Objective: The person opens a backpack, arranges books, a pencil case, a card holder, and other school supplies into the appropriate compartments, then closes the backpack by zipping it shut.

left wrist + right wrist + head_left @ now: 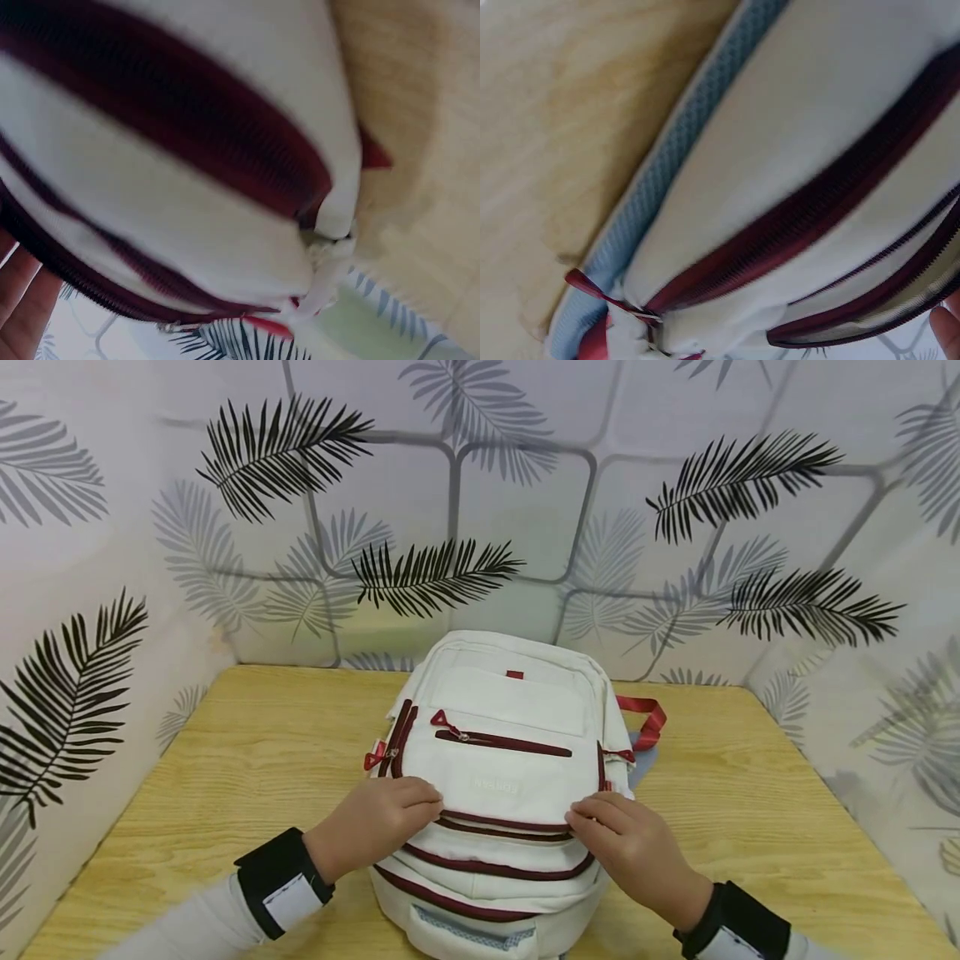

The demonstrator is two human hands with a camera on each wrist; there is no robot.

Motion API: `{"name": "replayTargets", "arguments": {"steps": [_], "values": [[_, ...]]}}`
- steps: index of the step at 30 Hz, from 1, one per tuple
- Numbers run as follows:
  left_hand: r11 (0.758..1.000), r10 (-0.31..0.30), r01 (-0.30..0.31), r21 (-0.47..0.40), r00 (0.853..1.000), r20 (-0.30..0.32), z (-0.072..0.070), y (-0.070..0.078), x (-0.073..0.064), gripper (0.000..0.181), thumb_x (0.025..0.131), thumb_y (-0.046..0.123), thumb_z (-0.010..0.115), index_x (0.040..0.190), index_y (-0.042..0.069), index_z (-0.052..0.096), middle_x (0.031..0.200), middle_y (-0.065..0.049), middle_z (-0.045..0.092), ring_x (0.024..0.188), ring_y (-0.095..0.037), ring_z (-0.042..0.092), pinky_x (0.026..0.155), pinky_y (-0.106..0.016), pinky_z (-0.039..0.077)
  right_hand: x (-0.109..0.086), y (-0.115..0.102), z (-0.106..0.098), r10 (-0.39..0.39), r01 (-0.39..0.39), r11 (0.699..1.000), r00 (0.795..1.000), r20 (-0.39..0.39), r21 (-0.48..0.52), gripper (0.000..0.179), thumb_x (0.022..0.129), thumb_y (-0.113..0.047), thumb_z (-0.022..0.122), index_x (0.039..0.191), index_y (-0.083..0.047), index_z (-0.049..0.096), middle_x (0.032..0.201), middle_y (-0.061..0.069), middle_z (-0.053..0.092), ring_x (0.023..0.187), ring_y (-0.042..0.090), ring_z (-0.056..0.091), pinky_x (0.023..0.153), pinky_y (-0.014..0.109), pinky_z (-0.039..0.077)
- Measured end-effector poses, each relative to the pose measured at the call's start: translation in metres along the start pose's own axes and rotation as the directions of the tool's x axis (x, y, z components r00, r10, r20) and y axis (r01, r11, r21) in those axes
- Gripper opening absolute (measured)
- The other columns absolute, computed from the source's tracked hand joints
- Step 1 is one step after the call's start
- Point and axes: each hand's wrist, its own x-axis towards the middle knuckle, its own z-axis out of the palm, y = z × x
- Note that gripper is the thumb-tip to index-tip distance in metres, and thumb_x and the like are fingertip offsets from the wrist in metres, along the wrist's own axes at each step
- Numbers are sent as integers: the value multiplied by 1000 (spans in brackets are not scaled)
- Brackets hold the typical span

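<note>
A white backpack (517,781) with dark red zippers lies on its back, its top handle end nearest the camera. My left hand (381,822) pinches the front pocket's edge at its left corner. On the opposite corner, my right hand (633,847) pinches the same edge between thumb and fingers. The front pocket's zipper (870,319) is parted, with a narrow gap between its rows of teeth. In the left wrist view, fingers (26,311) show behind the zipper edge. A short front zipper (506,743) with a red triangular pull is closed.
The backpack rests on a wood-grain table (247,760). A red strap loop (652,722) sticks out at its right side. Cloth printed with dark palm leaves (442,577) hangs behind and along both sides of the table. Grey-blue mesh padding (660,172) edges the bag's underside.
</note>
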Motion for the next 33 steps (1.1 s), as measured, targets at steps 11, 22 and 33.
{"name": "replayTargets", "arguments": {"steps": [11,22,33], "values": [[985,-108,109,-133,994,16,6,4,-11,14,76,10,68,89,9,71,91,0,67,86,-11,62,76,-23,49,-14,-2,7,29,-29,1000,999,16,-2,43,96,-25,32,86,-7,70,84,4,64,79,17,60,66,32,52],[979,-138,140,-151,990,19,2,1,-12,21,70,10,73,90,7,70,92,-3,66,87,-14,61,76,-25,50,-16,-1,8,34,-34,999,999,4,18,40,95,-29,37,88,-7,70,85,3,65,80,17,60,68,31,51],[649,-674,738,-187,671,310,-7,-42,-24,35,80,7,64,112,-5,58,109,-20,60,104,-33,55,86,-44,44,10,-16,-1,168,-197,974,959,229,110,38,66,-25,77,101,-14,67,107,4,64,96,19,58,78,36,50]]}}
